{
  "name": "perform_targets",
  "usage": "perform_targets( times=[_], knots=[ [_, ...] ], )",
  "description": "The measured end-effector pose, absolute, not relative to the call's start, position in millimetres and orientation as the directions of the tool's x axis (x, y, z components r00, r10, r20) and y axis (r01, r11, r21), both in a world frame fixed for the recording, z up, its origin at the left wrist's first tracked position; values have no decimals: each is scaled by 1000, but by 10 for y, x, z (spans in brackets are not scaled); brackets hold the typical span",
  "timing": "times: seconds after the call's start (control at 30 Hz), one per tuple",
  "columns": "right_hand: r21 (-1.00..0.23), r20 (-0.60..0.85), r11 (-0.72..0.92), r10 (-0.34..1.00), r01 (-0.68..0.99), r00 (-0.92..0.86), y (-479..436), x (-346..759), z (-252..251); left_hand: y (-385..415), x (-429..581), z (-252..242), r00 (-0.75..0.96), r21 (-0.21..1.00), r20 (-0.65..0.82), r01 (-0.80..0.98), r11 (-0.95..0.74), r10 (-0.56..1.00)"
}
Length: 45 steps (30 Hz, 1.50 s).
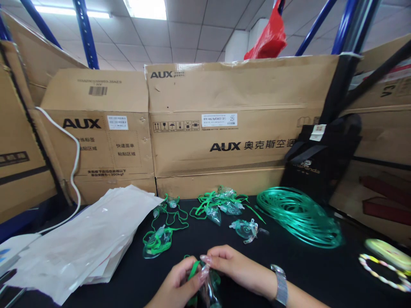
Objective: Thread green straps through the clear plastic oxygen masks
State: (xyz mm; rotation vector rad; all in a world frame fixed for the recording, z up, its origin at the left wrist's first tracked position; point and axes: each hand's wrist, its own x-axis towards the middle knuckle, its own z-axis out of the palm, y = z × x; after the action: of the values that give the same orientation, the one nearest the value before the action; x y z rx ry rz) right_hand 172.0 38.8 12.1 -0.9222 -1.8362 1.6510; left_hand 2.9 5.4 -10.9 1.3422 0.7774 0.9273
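Observation:
Low in the middle of the head view, my left hand and my right hand meet over a clear oxygen mask with a green elastic strap. Thumb and fingers of each hand pinch at the mask's upper end, and the fingertips hide the exact spot. Beyond my left hand lies another mask with its green strap bunched on it. Further back is a pile of masks with tangled straps. A single mask without a visible green strap lies in front of that pile.
White plastic bags are stacked at the left beside a white cable. A coil of green tubing lies at the right. A bead bracelet sits near the right edge. Cardboard boxes and a black bag stand behind.

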Motion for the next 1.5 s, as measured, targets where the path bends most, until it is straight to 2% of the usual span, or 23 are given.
perform_targets(
  times=[0.77,1.5],
  knots=[
    [-984,-80,39,779,175,-622,357,1705,153,45,48,-59,451,999,44,-25,-36,891],
    [-983,-95,23,786,184,-610,361,1702,154,55,21,-81,464,997,66,-67,-40,883]
  ],
)
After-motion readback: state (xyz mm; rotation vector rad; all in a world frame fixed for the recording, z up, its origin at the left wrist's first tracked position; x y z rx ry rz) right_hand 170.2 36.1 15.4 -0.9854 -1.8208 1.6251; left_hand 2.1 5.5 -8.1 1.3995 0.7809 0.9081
